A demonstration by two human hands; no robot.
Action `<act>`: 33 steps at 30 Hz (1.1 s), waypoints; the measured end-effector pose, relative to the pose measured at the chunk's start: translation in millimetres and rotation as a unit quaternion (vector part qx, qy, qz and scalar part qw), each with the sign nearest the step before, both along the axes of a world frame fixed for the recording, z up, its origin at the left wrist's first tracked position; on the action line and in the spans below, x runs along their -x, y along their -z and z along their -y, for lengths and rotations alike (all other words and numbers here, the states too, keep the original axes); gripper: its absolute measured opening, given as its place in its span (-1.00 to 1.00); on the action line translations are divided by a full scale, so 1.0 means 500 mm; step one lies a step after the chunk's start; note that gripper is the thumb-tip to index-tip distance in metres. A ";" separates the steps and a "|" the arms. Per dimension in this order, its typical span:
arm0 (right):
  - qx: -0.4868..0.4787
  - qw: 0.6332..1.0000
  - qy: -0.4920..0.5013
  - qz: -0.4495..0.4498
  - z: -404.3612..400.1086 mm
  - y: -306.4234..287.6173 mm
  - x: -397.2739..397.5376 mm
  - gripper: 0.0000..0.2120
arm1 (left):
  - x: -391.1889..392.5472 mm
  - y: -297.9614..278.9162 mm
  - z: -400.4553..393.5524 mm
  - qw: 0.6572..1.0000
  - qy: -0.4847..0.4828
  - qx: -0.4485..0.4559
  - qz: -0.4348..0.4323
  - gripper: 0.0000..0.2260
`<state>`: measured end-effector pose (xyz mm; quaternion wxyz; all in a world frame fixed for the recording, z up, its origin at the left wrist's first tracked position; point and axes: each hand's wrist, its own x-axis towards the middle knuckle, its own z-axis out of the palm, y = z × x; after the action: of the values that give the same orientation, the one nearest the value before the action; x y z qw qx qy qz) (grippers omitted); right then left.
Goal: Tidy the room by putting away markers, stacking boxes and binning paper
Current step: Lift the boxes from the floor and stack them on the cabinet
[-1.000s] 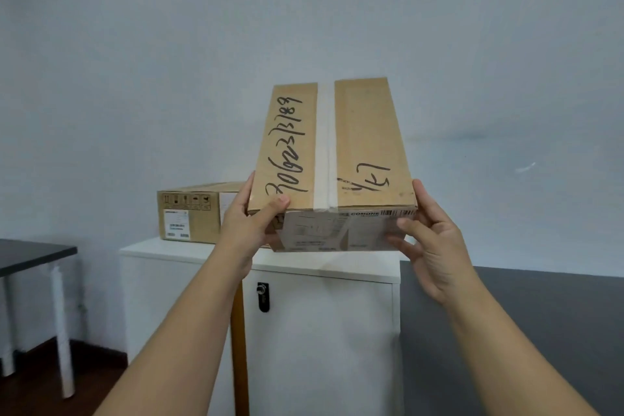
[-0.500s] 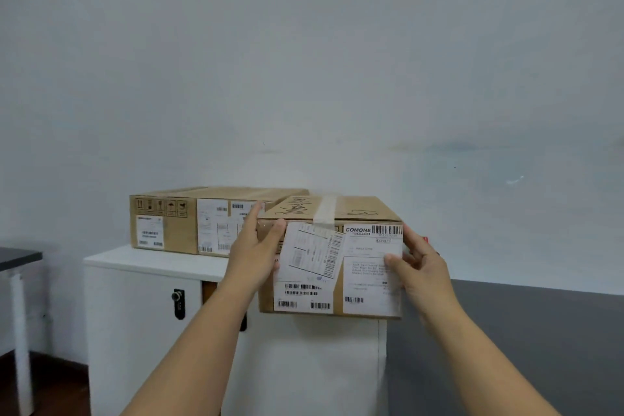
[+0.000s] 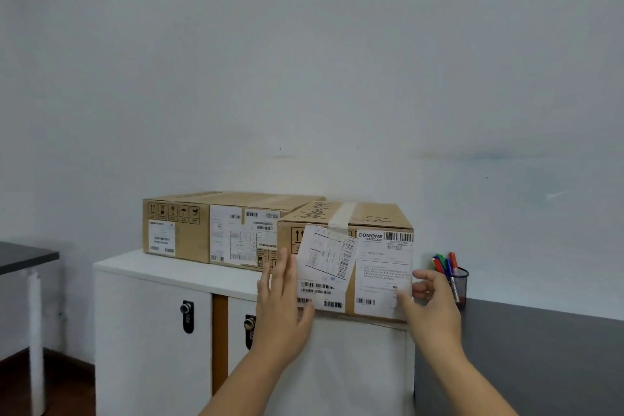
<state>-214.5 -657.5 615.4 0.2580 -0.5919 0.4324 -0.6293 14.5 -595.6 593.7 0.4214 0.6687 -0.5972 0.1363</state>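
Head view showed the taped cardboard box (image 3: 347, 260) on the white cabinet (image 3: 175, 275), left hand (image 3: 282, 307) and right hand (image 3: 430, 306) spread open, gripping nothing (stiff, probably light; best held by its ends).

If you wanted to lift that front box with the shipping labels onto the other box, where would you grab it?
Probably by its two short ends, one hand per side, coming from the front. The labelled box is wide and flat, its near face overhangs the white cabinet edge, and the left hand and right hand already flank those ends, open. Its top is taped smooth, offering no hold.
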 end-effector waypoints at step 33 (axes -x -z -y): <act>0.087 0.929 -0.059 -0.354 -0.046 -0.008 -0.259 -0.62 | -0.175 0.008 -0.051 0.965 -0.106 -0.238 0.041 -0.42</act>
<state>-84.8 -634.4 619.4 0.0721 -0.8208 0.4042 -0.3972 102.0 -570.0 589.9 0.2083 0.8031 -0.5549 0.0608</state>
